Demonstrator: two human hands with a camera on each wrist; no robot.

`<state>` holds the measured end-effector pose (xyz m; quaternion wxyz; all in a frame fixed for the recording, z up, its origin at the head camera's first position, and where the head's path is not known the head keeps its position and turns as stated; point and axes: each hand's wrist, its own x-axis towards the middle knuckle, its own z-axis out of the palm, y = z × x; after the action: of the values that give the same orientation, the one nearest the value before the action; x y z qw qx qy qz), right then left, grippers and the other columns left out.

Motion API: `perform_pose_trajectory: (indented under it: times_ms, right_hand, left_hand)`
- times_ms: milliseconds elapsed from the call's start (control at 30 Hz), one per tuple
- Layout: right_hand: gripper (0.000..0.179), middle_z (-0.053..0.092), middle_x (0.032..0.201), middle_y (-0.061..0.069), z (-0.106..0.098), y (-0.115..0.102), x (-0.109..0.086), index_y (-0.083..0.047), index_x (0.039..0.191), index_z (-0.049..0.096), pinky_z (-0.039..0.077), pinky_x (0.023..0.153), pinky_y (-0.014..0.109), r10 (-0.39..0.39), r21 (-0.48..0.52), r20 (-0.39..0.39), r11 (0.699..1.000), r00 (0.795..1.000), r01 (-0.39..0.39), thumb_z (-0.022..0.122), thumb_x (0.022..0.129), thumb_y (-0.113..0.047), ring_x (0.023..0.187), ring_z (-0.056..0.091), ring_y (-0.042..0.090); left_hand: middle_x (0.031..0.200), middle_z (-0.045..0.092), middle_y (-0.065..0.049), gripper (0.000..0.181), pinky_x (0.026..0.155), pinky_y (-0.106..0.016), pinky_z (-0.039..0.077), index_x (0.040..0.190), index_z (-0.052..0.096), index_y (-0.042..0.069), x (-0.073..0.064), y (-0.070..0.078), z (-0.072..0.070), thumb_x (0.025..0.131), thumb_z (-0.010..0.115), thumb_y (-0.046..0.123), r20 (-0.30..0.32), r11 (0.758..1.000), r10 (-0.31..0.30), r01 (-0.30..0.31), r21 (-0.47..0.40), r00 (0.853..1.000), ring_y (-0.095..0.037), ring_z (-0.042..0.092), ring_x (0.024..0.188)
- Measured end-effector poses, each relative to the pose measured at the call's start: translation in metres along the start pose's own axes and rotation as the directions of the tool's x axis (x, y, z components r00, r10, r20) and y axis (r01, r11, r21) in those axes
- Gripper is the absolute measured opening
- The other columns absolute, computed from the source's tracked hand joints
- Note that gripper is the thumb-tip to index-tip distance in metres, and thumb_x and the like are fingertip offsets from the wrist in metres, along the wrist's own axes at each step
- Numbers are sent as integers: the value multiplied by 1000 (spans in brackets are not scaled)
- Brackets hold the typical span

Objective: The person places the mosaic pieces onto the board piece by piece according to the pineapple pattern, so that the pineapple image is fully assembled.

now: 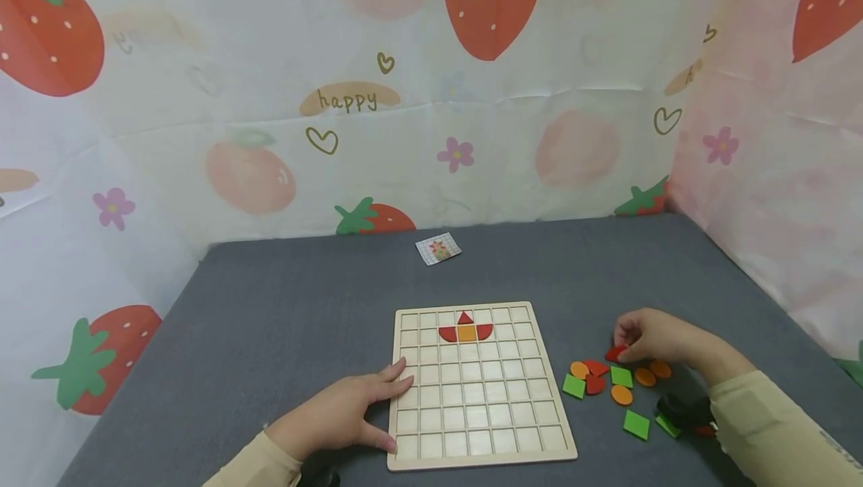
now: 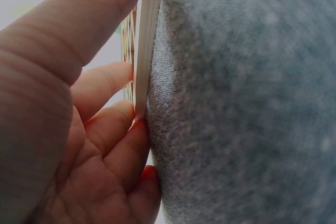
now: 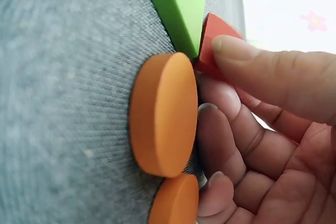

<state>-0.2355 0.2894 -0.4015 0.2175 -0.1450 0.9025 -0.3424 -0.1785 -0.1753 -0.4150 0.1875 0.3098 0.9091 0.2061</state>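
From where I stand, the person's left hand point(image 1: 347, 412) lies at the left edge of a wooden grid board point(image 1: 474, 418), fingers and thumb spread, touching its rim. The board lies flat on the grey, cloth-covered surface point(image 1: 297, 307). Near its far end sits a small figure: an orange square point(image 1: 467, 333) with a red triangle point(image 1: 465, 318) in the cell beyond it and a red quarter-circle piece on either side, one left point(image 1: 448, 334) and one right point(image 1: 484, 332); the other cells are bare.

Well to the right of the board, the right hand point(image 1: 650, 336) pinches a red piece point(image 1: 614, 354) between thumb and fingers, low over the loose pieces; I can't tell whether the piece is touching the surface. Just beside that hand lie orange discs point(image 1: 622, 395), green four-sided pieces point(image 1: 637, 425) and more red pieces point(image 1: 595, 384), a couple of them touching. Beyond the board, near the far edge, rests a small printed card point(image 1: 438, 249), and behind it hangs a strawberry-print curtain point(image 1: 270, 97)
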Motion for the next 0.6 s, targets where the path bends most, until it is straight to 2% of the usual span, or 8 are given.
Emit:
perform_pose_trajectory:
  times_ms: [100,300,600]
  right_hand:
    - [16,50,65,0,-1,0,0,-5,74,55,38,52,26,16,21,-11,1000,1000,-16,69,79,-11,58,46,16]
    - [18,48,62,-1,-3,-2,-2,-5,73,54,37,50,25,-1,11,-55,1000,998,1,69,79,-13,54,44,14]
    - [15,47,64,0,-5,-8,0,-5,76,54,38,51,26,-15,9,-49,1000,999,16,66,81,-13,55,44,15]
  left_hand:
    - [149,26,-1,88,101,-39,35,140,38,23,1,0,0,66,69,57,1,1000,-5,5,2,1000,-19,35,131]
    - [149,26,-1,87,101,-39,35,140,38,23,1,0,1,66,70,56,-2,1000,-7,7,3,1000,-19,35,131]
    - [149,26,-2,87,100,-39,35,140,38,22,0,1,1,66,70,55,-7,1000,0,0,10,1000,-19,36,130]
